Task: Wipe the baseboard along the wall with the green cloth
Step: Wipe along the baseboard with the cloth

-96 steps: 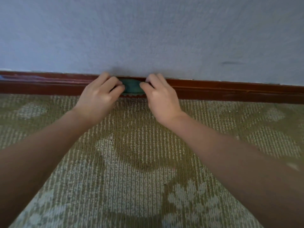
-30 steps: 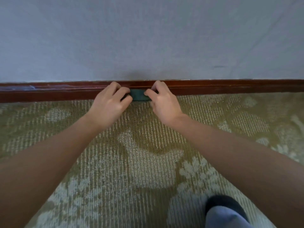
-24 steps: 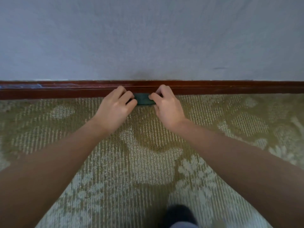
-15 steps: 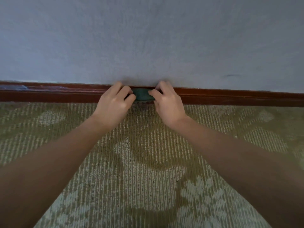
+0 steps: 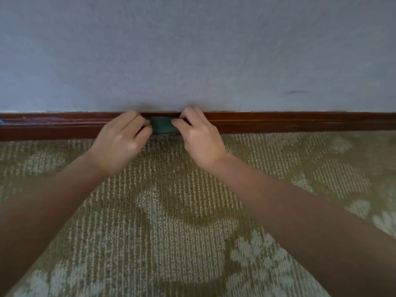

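Note:
A dark red-brown wooden baseboard [image 5: 289, 123] runs across the view where the wall meets the carpet. The green cloth [image 5: 162, 125] is bunched into a small pad and pressed flat against the baseboard's face. My left hand [image 5: 120, 144] grips its left end and my right hand [image 5: 199, 138] grips its right end, fingers curled over the top of the board. Only the middle strip of the cloth shows between the hands; its ends are hidden under my fingers.
A pale blue-grey wall [image 5: 192, 50] fills the upper half, with a small dark scuff [image 5: 297, 92] at the right. Olive-green carpet with a pale floral pattern [image 5: 182, 211] covers the floor. A bluish smear [image 5: 42, 120] marks the baseboard at far left.
Both hands have stayed on the cloth against the baseboard. The camera tilted up and shifted, so the dark shoe seen a second ago at the bottom edge is out of view.

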